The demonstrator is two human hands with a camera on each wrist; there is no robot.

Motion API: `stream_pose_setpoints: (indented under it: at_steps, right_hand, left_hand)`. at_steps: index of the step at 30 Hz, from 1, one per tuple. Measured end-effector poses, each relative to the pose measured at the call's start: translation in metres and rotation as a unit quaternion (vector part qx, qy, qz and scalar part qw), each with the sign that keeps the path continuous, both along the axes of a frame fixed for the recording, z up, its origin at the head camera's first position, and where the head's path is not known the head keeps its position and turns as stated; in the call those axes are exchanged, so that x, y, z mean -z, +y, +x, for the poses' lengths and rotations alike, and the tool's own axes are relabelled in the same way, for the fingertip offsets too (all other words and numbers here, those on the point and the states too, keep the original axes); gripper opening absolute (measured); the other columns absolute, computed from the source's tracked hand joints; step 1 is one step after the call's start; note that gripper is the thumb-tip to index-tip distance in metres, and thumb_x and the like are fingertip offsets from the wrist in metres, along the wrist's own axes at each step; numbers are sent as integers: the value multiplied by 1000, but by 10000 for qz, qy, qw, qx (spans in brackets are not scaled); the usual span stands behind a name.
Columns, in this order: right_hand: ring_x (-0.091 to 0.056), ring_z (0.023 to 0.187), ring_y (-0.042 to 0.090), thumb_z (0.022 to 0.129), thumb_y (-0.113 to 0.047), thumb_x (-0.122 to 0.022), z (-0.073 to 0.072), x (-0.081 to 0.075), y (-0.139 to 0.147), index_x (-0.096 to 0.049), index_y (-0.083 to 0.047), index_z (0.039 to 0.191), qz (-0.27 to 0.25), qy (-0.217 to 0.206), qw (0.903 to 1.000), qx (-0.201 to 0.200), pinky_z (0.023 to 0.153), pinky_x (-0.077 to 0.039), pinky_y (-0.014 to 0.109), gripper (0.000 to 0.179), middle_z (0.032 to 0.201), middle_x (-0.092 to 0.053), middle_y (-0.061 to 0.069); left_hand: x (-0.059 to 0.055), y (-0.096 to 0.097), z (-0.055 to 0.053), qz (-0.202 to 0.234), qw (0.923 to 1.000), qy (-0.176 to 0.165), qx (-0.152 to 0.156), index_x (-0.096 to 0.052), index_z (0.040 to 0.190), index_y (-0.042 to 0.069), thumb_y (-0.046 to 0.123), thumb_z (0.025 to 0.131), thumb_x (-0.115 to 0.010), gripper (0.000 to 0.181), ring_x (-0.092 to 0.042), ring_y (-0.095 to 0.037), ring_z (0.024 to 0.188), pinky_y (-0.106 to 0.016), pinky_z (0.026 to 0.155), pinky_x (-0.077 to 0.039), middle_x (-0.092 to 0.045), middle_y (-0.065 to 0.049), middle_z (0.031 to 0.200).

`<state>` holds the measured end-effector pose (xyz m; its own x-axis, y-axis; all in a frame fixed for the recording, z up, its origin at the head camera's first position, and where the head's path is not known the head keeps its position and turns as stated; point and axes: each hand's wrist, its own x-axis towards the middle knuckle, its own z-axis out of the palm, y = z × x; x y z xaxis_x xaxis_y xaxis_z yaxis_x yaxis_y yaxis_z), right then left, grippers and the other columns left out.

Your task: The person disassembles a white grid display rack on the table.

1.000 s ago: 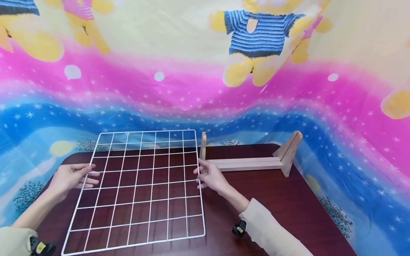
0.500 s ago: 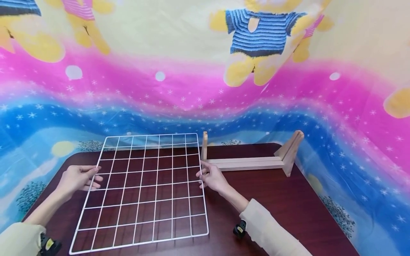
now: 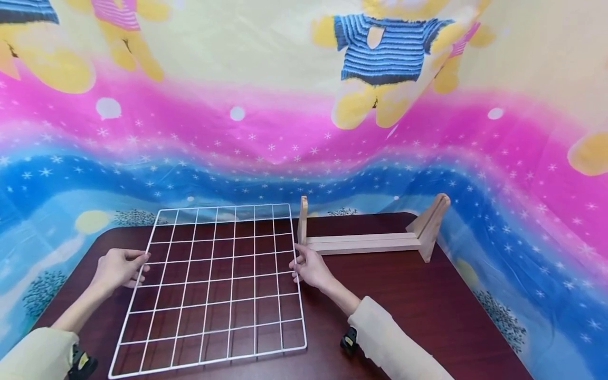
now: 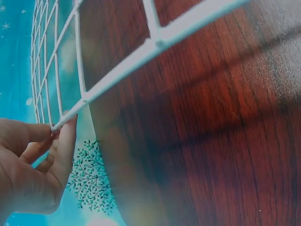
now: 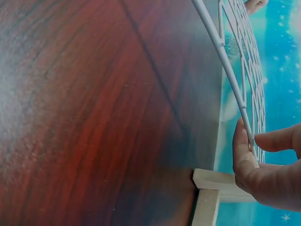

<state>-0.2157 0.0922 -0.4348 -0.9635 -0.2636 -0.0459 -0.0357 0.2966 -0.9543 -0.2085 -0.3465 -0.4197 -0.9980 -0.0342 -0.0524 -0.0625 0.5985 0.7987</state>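
A white wire grid panel [image 3: 209,362] hangs tilted over the dark red-brown table, its far edge raised. My left hand [image 3: 116,267] pinches the left side wire between thumb and fingers. Opposite it, my right hand [image 3: 311,266] pinches the right side wire. Seen from the left wrist, the outer wire [image 4: 122,70] runs out of the fingertips, with a shadow on the wood below. The right wrist view shows thumb and fingers closing on the side wire [image 5: 225,61], the wooden stand [image 5: 216,181] just beyond.
The wooden stand [image 3: 363,243] lies at the back right of the table [image 3: 404,306], with a left upright [image 3: 303,219] close to the panel's right edge and a grooved right upright [image 3: 430,227]. A printed bear curtain [image 3: 285,132] surrounds the table's back and sides.
The panel has come down a little at its far edge, and its left side has shifted right. My left hand moved right with it; the right hand dropped slightly. The stand stayed put.
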Motion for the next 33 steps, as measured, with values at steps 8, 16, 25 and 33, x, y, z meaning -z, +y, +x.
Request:
stream_pose_setpoints:
  at_steps: [8,16,25,33]
  right_hand:
    - [-67,63,34,91,17,-46,-3,10,-2,-31,15,142,-192,-396,9989,-170,54,-59,35,54,88,-64,31]
    - [-68,61,31,89,18,-46,-7,18,-4,-30,18,141,-218,-683,9970,-297,53,-59,36,54,86,-65,31]
    - [-66,50,24,84,19,-49,-11,22,-7,-40,17,136,437,-544,9975,51,46,-57,33,53,74,-68,20]
    - [-65,46,24,82,17,-59,-14,15,-10,-46,18,131,1301,-243,9912,-72,43,-55,29,51,64,-66,15]
  left_hand:
    - [4,-3,-2,-1306,9903,473,66,-63,109,-18,12,98,-53,34,-62,-18,44,-37,62,-55,-69,-12,69]
    - [14,-7,-4,-1356,9905,202,98,-62,109,-18,12,97,-53,34,-60,-16,42,-31,42,-53,-69,-12,70]
    - [26,1,-4,-1227,9924,8,120,-66,100,-16,8,95,-52,29,-61,-16,42,-33,42,-55,-64,-4,61]
    - [33,1,-4,-1629,9866,45,96,-68,101,-13,9,93,-55,27,-59,-13,39,-32,49,-54,-62,1,56]
